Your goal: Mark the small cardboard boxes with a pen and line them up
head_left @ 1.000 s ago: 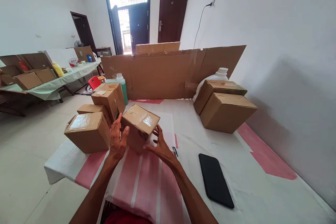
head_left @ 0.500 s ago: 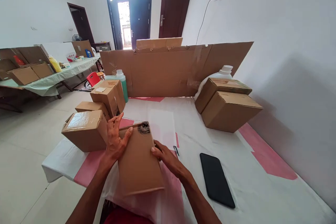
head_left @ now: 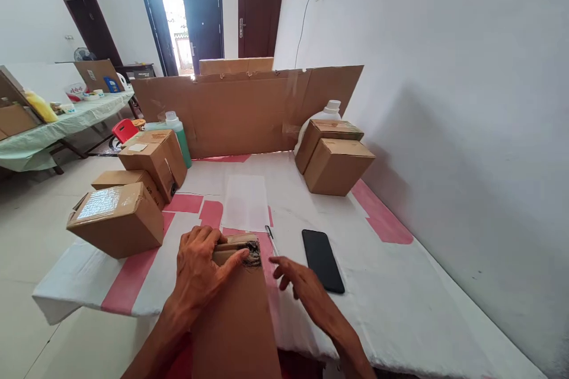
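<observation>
A brown cardboard box (head_left: 235, 320) with a dark, scorched-looking corner is tilted toward me at the table's front edge. My left hand (head_left: 202, 263) grips its upper end, the thumb lying over the top near the dark patch and the fingers on the far left side. Just right of the box, my right hand (head_left: 302, 287) hovers with its fingers apart and nothing in them. Beyond that hand lies a pen (head_left: 271, 240), and a black smartphone (head_left: 323, 260) rests flat to the right. A sheet of white paper (head_left: 244, 201) lies on the cloth ahead.
Several cardboard boxes (head_left: 120, 219) stand at the left, beside a bottle of green liquid (head_left: 180, 136). More boxes (head_left: 340, 169) and a white jug (head_left: 331, 108) stand at the back right. An upright cardboard panel (head_left: 240, 112) closes off the table's far side.
The box has come nearer to me and tilted, its upper end now facing up. My right hand has let go of its side. The view has swung to the right.
</observation>
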Demonstrator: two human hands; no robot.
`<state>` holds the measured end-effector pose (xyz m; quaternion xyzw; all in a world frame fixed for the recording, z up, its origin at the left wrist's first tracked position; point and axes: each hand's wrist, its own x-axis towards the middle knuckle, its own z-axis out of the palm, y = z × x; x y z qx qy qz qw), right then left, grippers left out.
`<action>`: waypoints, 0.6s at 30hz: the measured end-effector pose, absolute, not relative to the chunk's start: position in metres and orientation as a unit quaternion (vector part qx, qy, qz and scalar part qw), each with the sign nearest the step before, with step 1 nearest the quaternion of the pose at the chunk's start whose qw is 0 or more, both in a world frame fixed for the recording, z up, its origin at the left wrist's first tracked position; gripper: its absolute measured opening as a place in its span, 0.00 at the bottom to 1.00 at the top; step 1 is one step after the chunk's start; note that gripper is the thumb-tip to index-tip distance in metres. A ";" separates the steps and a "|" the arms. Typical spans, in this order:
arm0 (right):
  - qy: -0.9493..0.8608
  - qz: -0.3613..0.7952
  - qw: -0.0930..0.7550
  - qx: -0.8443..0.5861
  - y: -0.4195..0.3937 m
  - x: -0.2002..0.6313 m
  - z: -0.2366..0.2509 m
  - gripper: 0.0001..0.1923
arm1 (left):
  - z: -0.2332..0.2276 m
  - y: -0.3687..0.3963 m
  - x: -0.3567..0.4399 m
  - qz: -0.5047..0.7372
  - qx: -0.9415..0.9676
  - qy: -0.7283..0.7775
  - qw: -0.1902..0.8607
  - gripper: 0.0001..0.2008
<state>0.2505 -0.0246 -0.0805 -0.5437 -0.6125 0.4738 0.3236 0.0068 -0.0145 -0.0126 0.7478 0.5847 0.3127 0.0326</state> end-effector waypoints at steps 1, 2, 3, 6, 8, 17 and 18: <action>-0.614 0.413 0.308 -0.598 -0.016 0.253 -0.084 0.29 | -0.011 -0.016 0.009 0.317 0.745 0.586 0.019 0.19; -0.609 0.359 0.282 -0.649 -0.007 0.255 -0.088 0.24 | -0.009 -0.017 0.012 0.322 0.741 0.589 0.003 0.20; -0.602 0.317 0.254 -0.688 0.001 0.255 -0.093 0.18 | -0.008 -0.018 0.015 0.325 0.737 0.593 -0.012 0.22; -0.588 0.293 0.227 -0.719 0.015 0.249 -0.111 0.12 | -0.005 -0.020 0.023 0.323 0.728 0.603 -0.043 0.21; -0.588 0.313 0.250 -0.703 0.017 0.244 -0.121 0.12 | -0.005 -0.019 0.026 0.317 0.728 0.606 -0.046 0.19; -0.471 0.448 0.501 -0.572 0.004 0.249 -0.085 0.20 | -0.031 -0.017 0.013 0.281 0.803 0.526 -0.006 0.20; -0.443 0.469 0.552 -0.529 0.000 0.246 -0.074 0.19 | -0.033 -0.018 0.012 0.280 0.807 0.520 -0.008 0.23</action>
